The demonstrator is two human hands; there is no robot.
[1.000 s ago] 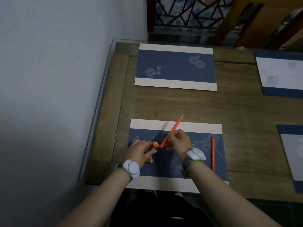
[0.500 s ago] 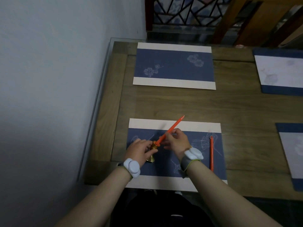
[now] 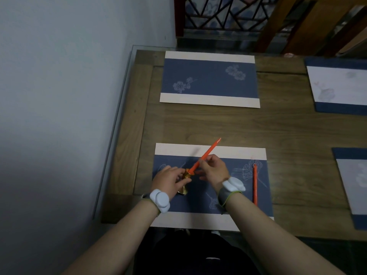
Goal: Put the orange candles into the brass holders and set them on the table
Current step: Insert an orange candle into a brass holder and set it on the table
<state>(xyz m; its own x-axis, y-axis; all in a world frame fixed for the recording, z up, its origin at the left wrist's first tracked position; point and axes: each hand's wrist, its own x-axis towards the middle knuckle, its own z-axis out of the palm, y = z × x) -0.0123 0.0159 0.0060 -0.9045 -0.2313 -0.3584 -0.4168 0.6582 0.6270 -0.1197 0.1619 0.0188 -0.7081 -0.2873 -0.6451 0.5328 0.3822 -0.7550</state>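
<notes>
My left hand (image 3: 170, 180) grips a brass candle holder (image 3: 184, 183), tilted, over the near blue placemat (image 3: 198, 205). An orange taper candle (image 3: 205, 156) slants up to the right, pinched by my right hand (image 3: 213, 169); its lower end sits at the holder's mouth. A second orange candle (image 3: 255, 184) lies flat on the same placemat, to the right of my right wrist. My left fingers hide much of the holder.
The wooden table (image 3: 198, 126) has a glass top and stands against a grey wall (image 3: 59, 96) on the left. Another blue placemat (image 3: 209, 79) lies at the far side, and two more lie at the right edge (image 3: 337, 86).
The candle's lower end has moved down and left from beside the holder into its mouth. Both hands stay in about the same place.
</notes>
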